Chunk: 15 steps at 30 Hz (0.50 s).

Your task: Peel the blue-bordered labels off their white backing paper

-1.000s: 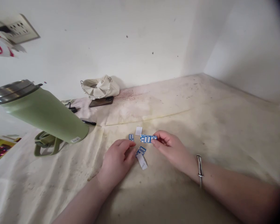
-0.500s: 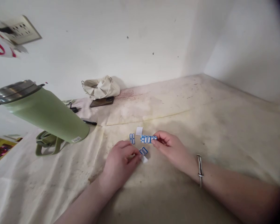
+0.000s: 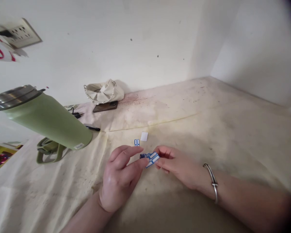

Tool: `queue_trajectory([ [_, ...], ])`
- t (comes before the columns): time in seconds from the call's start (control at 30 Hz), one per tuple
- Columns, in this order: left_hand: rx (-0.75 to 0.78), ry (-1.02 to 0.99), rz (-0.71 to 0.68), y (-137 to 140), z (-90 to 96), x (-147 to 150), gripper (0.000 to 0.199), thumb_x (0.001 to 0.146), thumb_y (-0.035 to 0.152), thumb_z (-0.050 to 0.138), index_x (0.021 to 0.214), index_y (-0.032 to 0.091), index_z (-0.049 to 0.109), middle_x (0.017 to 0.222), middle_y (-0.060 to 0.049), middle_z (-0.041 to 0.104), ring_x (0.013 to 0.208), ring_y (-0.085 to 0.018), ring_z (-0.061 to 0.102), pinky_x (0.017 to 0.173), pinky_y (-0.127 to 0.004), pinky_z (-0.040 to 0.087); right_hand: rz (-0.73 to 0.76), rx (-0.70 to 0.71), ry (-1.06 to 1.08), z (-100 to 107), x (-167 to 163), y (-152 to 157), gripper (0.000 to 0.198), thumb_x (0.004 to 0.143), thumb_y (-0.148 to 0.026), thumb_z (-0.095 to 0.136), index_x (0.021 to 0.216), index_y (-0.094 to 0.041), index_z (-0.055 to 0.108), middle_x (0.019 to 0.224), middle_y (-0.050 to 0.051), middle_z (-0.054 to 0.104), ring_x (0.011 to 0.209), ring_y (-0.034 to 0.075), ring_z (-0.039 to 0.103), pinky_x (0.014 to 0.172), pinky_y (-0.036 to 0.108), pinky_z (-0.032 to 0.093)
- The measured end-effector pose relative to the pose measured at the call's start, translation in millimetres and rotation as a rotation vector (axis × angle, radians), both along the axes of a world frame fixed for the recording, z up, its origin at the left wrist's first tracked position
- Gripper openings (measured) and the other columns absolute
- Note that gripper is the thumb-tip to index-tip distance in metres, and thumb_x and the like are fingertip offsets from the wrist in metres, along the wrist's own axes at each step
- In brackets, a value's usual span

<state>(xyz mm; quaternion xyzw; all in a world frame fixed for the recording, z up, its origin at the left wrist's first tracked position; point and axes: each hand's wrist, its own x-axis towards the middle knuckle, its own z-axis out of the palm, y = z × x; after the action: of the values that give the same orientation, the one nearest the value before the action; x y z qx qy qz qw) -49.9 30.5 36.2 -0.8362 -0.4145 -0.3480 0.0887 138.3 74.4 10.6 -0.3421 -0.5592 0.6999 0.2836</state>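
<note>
Cards (image 3: 154,158), lower centre: several gathered, pinched by right hand (image 3: 178,165), left hand (image 3: 120,174) touching, grip unclear; blue card (image 3: 137,142) and white card (image 3: 144,136) remain loose.

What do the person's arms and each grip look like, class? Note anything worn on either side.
The left grip is bare, with no glove, and its wrist shows no jewellery. The right grip is also gloveless; a slim silver-coloured bangle with a small raised detail circles that wrist. No sleeve shows on either forearm.
</note>
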Motion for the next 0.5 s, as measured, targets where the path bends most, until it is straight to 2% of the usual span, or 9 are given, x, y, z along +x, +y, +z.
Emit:
queue_trajectory([
  [0.13,-0.095,0.054,-0.028,4,-3.3,-4,0.028,0.077,0.005,0.057,0.097,0.024,0.063,0.116,-0.007,0.062,0.100,-0.022,0.059,0.083,-0.037,0.050,0.046,-0.032,0.007,0,3,5,0.011,0.080,-0.029,0.055,0.078,-0.019,0.052,0.068,-0.003,0.049,0.060,0.010,0.041,0.055,0.022,0.032],
  [0.27,-0.210,0.085,-0.112,4,-0.8,-3,0.026,0.084,0.008,0.049,0.102,0.023,0.060,0.110,-0.007,0.066,0.099,-0.018,0.062,0.078,-0.032,0.051,0.127,-0.077,0.026,0,7,9,0.014,0.080,-0.032,0.056,0.080,-0.018,0.053,0.065,-0.002,0.054,0.059,0.009,0.046,0.052,0.021,0.031],
  [0.37,-0.235,0.084,-0.167,4,2.8,-1,0.024,0.085,0.010,0.048,0.101,0.023,0.060,0.107,-0.008,0.067,0.093,-0.018,0.064,0.076,-0.032,0.052,0.204,-0.129,0.035,1,9,13,0.014,0.079,-0.031,0.057,0.081,-0.018,0.052,0.061,-0.003,0.056,0.055,0.008,0.049,0.047,0.019,0.028],
  [0.5,-0.270,0.077,-0.196,5,3.3,-1,0.025,0.084,0.009,0.049,0.101,0.023,0.060,0.110,-0.008,0.066,0.091,-0.017,0.063,0.077,-0.032,0.051,0.239,-0.136,0.013,5,11,15,0.009,0.078,-0.025,0.055,0.080,-0.017,0.052,0.061,-0.003,0.056,0.053,0.007,0.051,0.046,0.018,0.031],
])
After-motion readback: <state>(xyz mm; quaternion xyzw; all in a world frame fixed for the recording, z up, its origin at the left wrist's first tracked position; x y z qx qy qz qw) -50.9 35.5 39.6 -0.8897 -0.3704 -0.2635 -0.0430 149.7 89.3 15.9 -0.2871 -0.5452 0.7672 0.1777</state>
